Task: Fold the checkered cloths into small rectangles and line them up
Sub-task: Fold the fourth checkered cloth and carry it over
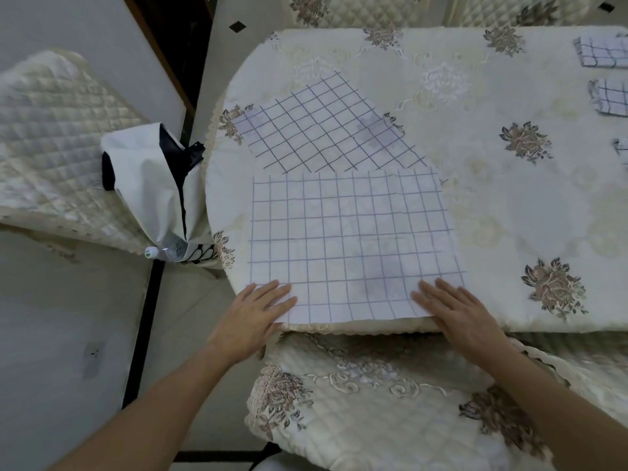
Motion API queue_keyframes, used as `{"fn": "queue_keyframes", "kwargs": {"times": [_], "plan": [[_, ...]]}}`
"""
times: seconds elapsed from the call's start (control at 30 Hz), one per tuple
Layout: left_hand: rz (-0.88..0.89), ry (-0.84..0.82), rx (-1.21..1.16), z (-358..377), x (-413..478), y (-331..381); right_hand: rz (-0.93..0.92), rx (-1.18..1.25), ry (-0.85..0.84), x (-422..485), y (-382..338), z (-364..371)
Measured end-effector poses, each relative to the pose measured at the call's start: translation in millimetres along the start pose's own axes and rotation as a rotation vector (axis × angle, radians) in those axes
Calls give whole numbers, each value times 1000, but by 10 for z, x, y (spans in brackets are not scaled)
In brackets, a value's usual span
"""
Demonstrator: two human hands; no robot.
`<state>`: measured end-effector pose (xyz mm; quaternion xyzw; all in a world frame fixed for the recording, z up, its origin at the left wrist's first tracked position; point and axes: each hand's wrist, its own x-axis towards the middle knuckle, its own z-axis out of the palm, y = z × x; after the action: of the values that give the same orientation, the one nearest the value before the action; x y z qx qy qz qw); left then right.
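White thin cloth with a blue-grey grid print [353, 246] lay spread flat and unfolded at the near edge of the table, its near hem along the table's rim, a faint greyish blotch showing near the middle. Left hand [258, 314] lay flat on the cloth's near left corner, fingers straight and slightly spread, gripping nothing. Right hand [455, 314] was the same on the near right corner, palm down, fingers straight. A second grid-print cloth [323, 127], same thin fabric, lay unfolded just beyond the first, turned at an angle, its near part tucked under the first cloth's far edge. At the far right of the table sat two folded checkered rectangles, one [603, 52] beyond the other [611, 96], apart and in a column; a sliver of a third checkered piece [622, 149] was cut off by the frame edge. The oval table carried a cream embroidered tablecloth [492, 205] with brown-grey flower motifs and a scalloped lace border. A quilted cream chair cushion with matching floral embroidery [390, 402] sat below the near edge, between the forearms. Another quilted cream chair [51, 137] stood to the left, with a white and black fabric bag [149, 185] leaning between it and the table. A clear plastic bottle with a white cap [151, 252] poked out of the bag's lower end; the green mark on the cap was too small to read.
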<state>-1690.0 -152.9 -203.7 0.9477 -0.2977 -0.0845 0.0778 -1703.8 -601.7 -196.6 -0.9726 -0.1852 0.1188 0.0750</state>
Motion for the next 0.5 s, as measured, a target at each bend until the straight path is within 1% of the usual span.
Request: {"fn": "queue_keyframes", "kwargs": {"times": [0.1,0.2,0.4,0.5], "plan": [[-5,-40,-38,-14,-24,-37,29,-12,-32,-38,-1,3],[-35,-69,-137,-36,-36,-43,35,-17,-72,-130,-28,17],[-9,-45,-352,-112,-167,-47,-2,40,-63,-364,-119,-83],[-32,-43,-435,-184,-249,-27,38,107,-140,-520,-133,-121]]}}
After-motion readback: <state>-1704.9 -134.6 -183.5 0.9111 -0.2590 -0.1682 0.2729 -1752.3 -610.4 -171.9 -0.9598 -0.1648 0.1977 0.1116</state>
